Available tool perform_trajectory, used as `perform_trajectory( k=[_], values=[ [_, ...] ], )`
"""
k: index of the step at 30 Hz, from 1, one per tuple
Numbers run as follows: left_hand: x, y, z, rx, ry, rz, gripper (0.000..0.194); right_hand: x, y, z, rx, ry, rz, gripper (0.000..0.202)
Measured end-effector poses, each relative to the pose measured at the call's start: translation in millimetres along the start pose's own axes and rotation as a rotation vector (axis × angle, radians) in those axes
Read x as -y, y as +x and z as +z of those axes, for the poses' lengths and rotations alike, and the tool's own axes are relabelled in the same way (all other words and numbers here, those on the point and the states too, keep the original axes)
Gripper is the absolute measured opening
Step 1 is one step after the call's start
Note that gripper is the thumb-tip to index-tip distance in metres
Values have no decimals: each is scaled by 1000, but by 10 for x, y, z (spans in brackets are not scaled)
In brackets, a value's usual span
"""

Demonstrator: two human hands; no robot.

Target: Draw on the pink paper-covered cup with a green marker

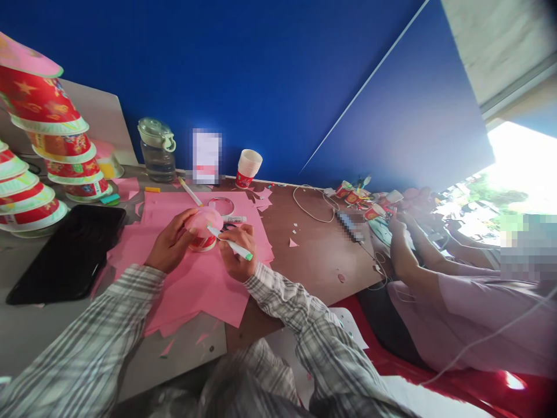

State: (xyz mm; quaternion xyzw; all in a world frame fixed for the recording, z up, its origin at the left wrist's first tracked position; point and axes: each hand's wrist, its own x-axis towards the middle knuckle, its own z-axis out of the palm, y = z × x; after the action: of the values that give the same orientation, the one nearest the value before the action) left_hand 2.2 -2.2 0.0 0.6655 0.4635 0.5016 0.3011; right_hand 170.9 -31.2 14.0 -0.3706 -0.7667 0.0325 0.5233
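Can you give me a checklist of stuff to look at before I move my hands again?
1. Left grip holding the pink top above the little red cup: ok.
2. Right grip holding the marker, writing end toward the pink top: ok.
3. Marker's tip touching the pink top: cannot tell, it's too small to see.
4. Pink sheets in a neat pile: not ok, they overlap crookedly.
5. Scraps tidied away: not ok, a pink scrap lies on the desk.
6. Water bottle upright, with its lid on: ok.
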Motion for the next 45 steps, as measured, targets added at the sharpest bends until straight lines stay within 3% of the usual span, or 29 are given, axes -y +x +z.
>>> perform_trajectory(
  k=[9,17,45],
  values=[
    [40,10,16,87,-23,-32,67,16,15,-6,20,-4,2,7],
    [49,11,48,64,-47,-70,67,-12,13,-9,-6,-11,69,9],
    [51,7,42,65,-44,-24,66,10,10,-8,29,16,30,8]
  ],
)
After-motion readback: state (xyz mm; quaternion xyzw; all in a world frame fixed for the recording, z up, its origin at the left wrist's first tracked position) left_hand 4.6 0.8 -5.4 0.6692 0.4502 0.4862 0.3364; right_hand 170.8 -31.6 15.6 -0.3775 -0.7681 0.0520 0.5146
